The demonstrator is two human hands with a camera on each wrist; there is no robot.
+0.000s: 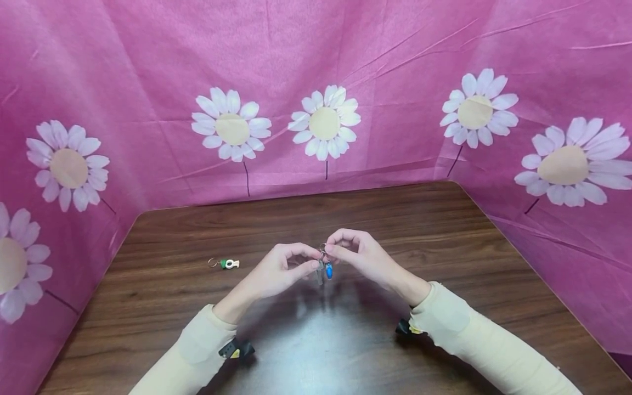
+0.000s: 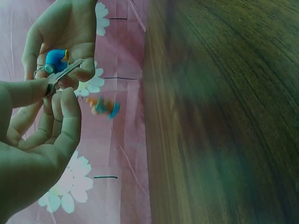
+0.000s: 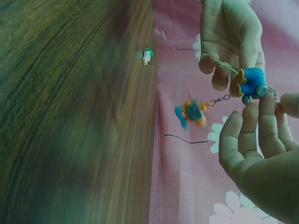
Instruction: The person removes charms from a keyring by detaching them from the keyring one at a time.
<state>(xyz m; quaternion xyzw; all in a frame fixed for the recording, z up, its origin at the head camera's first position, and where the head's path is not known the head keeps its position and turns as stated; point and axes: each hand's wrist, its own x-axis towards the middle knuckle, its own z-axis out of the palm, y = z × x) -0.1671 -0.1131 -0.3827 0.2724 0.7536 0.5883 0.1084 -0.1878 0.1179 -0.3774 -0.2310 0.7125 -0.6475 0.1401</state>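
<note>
My left hand (image 1: pixel 281 274) pinches a silver key (image 2: pixel 68 72) between thumb and fingertips. Close beside it, my right hand (image 1: pixel 370 260) grips the metal key ring (image 1: pixel 323 248) between thumb and forefinger, above the table. A blue figure charm with yellow-orange feet (image 3: pixel 253 83) hangs from the ring, between the two hands. Below dangles a second charm, an orange and turquoise figure (image 3: pixel 193 113), on a short chain (image 3: pixel 220 100); it looks blurred in the left wrist view. Fingers partly hide where key and ring meet.
A keychain with a green and white figure (image 1: pixel 230 264) lies on the brown wooden table (image 1: pixel 168 307), left of my left hand. Pink cloth (image 1: pixel 395 131) printed with white daisies surrounds the table's back and sides.
</note>
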